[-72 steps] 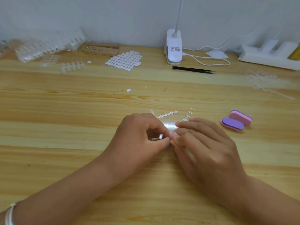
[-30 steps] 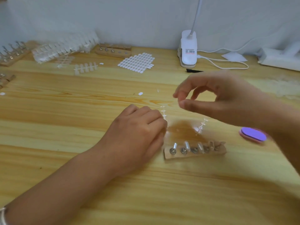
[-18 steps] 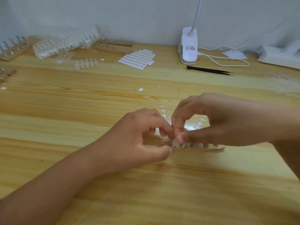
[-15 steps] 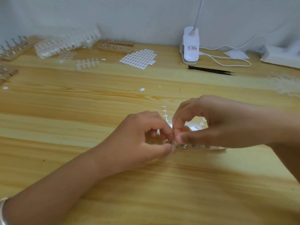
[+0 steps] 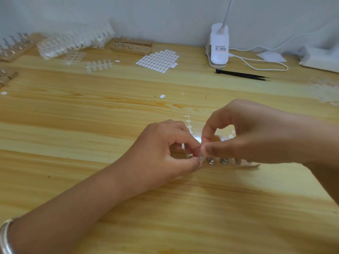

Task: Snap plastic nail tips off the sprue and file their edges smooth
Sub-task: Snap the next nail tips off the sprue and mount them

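Near the middle of the wooden table [image 5: 91, 125], the left hand [image 5: 161, 154] and right hand [image 5: 256, 132] meet fingertip to fingertip, both pinching a small clear nail tip [image 5: 201, 158]. It sits at the left end of a wooden holder [image 5: 229, 162] with metal pegs, which is mostly hidden under the right hand. A bare sprue strip [image 5: 189, 124] lies just behind the hands, far in front of the white clip lamp [image 5: 218, 46].

Wooden table [image 5: 73, 116] — tweezers [image 5: 242, 75], perhaps sprues [image 5: 99, 65].

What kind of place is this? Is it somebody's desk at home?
Probably a small craft workbench for making fake nails, at home or in a shop. A wooden table holds nail tip sprues, a sheet of white stickers and a clip lamp.
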`<state>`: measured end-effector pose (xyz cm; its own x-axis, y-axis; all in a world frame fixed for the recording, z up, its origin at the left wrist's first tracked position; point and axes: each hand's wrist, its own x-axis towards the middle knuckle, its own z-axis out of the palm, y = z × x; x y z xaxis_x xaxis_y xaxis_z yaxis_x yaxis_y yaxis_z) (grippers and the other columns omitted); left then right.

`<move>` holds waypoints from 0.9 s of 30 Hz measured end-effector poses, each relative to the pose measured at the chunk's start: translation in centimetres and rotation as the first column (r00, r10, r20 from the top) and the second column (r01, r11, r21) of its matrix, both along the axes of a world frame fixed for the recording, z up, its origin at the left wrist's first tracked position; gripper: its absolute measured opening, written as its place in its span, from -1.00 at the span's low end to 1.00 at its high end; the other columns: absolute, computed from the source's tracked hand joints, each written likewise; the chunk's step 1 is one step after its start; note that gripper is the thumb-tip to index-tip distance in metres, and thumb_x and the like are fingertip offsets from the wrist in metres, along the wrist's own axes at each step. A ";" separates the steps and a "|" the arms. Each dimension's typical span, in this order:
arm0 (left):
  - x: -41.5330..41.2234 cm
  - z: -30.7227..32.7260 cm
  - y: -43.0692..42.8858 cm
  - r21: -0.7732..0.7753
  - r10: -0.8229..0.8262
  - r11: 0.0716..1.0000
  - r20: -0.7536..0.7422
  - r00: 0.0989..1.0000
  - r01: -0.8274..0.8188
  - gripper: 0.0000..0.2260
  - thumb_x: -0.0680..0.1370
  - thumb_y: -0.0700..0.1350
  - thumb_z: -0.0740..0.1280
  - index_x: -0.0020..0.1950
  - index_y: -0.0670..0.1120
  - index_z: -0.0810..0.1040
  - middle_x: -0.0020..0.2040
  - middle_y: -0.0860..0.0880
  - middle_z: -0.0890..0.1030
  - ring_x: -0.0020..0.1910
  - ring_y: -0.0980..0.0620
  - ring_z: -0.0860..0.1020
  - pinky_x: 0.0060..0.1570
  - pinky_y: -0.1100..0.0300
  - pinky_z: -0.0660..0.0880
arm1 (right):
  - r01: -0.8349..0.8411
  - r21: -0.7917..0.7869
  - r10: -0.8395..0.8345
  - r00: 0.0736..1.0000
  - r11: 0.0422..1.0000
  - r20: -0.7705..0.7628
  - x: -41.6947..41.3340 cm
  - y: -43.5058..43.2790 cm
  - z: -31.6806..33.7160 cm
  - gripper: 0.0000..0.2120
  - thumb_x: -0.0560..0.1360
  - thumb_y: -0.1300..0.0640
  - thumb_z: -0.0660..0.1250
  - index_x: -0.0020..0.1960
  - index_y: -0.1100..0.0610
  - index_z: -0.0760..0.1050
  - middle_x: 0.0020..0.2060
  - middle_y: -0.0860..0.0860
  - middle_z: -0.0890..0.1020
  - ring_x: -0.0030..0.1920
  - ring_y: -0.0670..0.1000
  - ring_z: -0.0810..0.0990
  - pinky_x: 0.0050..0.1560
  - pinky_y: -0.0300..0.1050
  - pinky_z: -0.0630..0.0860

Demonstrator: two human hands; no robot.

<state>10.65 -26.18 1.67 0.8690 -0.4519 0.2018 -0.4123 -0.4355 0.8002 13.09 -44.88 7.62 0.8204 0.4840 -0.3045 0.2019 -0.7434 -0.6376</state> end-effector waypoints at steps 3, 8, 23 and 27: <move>0.1 -0.1 0.1 -0.017 -0.002 1.000 -0.013 1.000 0.002 -0.91 0.38 -0.17 0.57 -0.26 -0.02 0.69 -0.29 0.09 0.58 -0.23 0.02 0.52 -0.24 0.19 0.44 | 0.038 -0.018 -0.038 0.999 0.999 -0.001 0.1 0.1 -0.1 -0.94 0.40 -0.06 0.47 -0.22 -0.11 0.64 -0.44 0.01 0.65 -0.51 -0.02 0.53 -0.45 0.07 0.57; 0.2 -0.1 0.2 -0.022 0.001 1.000 -0.060 0.998 -0.002 -0.86 0.35 -0.14 0.58 -0.30 0.06 0.67 -0.32 0.09 0.59 -0.25 0.05 0.53 -0.26 0.19 0.46 | 0.014 -0.097 -0.018 0.999 0.995 -0.043 0.4 0.8 0.6 -0.90 0.42 -0.03 0.48 -0.23 -0.04 0.65 -0.46 -0.04 0.66 -0.45 0.08 0.63 -0.40 0.06 0.63; -0.5 0.6 -0.2 0.206 0.037 0.977 0.090 0.995 -0.054 -0.79 0.29 0.18 0.40 -0.17 0.11 0.65 -0.25 0.18 0.56 -0.16 0.14 0.50 -0.08 0.22 0.38 | 0.196 0.032 -0.197 0.937 0.980 0.288 1.8 -5.9 1.3 -0.86 0.54 0.12 0.37 -0.08 -0.11 0.65 -0.12 -0.17 0.70 -0.08 -0.28 0.61 0.14 -0.13 0.55; -1.0 0.7 -1.2 0.275 -0.025 0.961 0.118 0.993 -0.008 -0.72 0.30 0.25 0.32 -0.20 0.10 0.62 -0.25 0.21 0.56 -0.16 0.18 0.50 -0.05 0.19 0.38 | -0.013 -0.042 0.022 0.973 0.999 0.231 2.3 -4.6 0.0 -0.72 0.54 0.27 0.40 0.13 -0.04 0.67 0.02 -0.15 0.67 0.02 -0.18 0.61 0.19 -0.10 0.52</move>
<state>9.69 -27.36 2.36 0.8422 -0.5115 0.1707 -0.5018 -0.6275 0.5953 15.39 -49.52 7.67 0.8625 0.4900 -0.1267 0.3534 -0.7622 -0.5423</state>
